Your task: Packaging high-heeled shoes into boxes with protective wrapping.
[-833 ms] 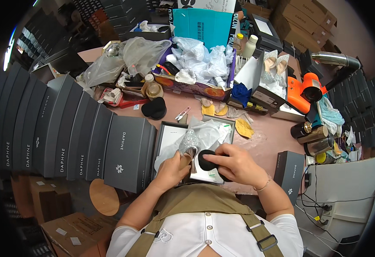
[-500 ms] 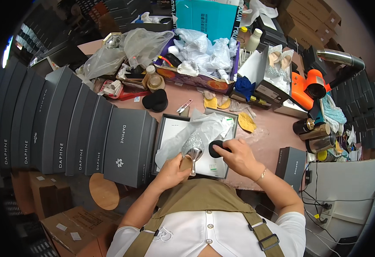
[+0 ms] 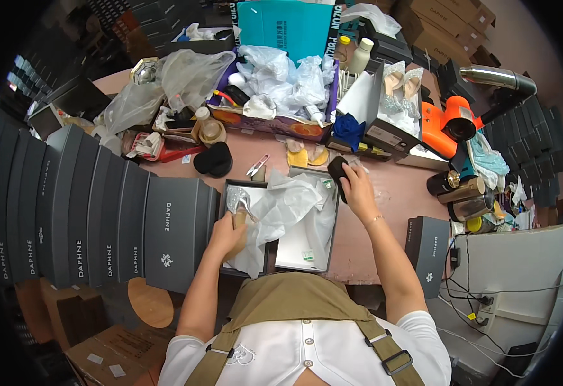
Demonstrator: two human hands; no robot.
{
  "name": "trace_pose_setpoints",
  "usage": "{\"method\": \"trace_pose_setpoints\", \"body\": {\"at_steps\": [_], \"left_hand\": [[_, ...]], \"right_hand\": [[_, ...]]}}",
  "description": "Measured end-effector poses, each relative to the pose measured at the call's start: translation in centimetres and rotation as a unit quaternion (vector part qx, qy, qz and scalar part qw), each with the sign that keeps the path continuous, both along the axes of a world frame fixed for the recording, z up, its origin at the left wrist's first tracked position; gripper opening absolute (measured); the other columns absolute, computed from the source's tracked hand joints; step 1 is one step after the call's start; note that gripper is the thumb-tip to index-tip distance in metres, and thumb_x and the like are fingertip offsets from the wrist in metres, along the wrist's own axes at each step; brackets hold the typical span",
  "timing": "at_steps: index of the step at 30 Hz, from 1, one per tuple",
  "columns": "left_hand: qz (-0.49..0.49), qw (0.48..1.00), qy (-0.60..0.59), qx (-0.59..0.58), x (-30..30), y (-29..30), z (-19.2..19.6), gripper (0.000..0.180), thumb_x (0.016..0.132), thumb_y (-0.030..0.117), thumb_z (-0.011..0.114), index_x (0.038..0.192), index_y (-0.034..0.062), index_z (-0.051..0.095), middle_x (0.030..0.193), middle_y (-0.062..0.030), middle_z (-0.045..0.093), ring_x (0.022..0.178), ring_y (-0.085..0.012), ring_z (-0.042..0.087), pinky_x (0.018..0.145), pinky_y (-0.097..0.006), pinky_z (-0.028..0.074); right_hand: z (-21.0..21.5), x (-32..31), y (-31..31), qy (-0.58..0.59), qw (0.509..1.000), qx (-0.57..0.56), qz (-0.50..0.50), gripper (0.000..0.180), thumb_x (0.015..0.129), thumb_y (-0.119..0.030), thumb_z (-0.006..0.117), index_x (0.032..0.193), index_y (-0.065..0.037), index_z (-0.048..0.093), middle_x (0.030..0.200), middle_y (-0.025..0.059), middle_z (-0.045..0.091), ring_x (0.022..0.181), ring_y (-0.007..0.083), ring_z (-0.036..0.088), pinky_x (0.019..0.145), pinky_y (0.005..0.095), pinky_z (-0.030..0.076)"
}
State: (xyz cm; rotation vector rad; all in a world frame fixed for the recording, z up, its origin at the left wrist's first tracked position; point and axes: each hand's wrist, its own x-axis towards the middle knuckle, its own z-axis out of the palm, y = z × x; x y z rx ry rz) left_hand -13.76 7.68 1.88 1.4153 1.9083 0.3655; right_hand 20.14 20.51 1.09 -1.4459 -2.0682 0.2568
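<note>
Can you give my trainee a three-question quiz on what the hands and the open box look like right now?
1. True or false: the left hand holds a shoe at the open shoe box.
2. What does the right hand grip? A) scissors B) a black round object C) a bottle
3. What pale wrapping fills the box?

Key: 1 true; 2 B; 3 white tissue paper.

left hand (image 3: 225, 233) on silver shoe (image 3: 237, 201) in open box (image 3: 275, 260) — right hand (image 3: 358, 186) gripping black pad (image 3: 337, 172)
</note>
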Motion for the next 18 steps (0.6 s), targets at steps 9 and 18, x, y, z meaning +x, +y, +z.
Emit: {"method": "trace_pose_setpoints", "body": {"at_steps": [9,18], "left_hand": [[-0.163,0.923,-0.348,0.007,10.8,-0.8,-0.8,0.043,0.083,0.011,0.062,0.124,0.0018,0.053,0.119,-0.0224,0.054,0.117,-0.0377,0.047,0.097,-0.041,0.041],[-0.238,0.917,0.107,0.303,14.8,5.3,-6.7,0.045,0.080,0.010,0.058,0.123,0.0018,0.050,0.128,-0.0249,0.045,0.121,-0.0410,0.043,0.097,-0.043,0.042]], "right_hand": [[-5.7,-3.3,-6.1,-0.318,0.923,-0.208,0.065,0.031,0.085,-0.021,0.052,0.111,-0.006,0.060,0.105,0.0175,0.062,0.111,0.0393,0.052,0.095,0.0596,0.034],[-4.4,-3.8,-10.1,-0.192,0.969,-0.148,0.039,0.048,0.078,-0.026,0.063,0.120,-0.005,0.055,0.106,0.0150,0.062,0.129,0.0429,0.034,0.105,0.0672,0.011]]}}
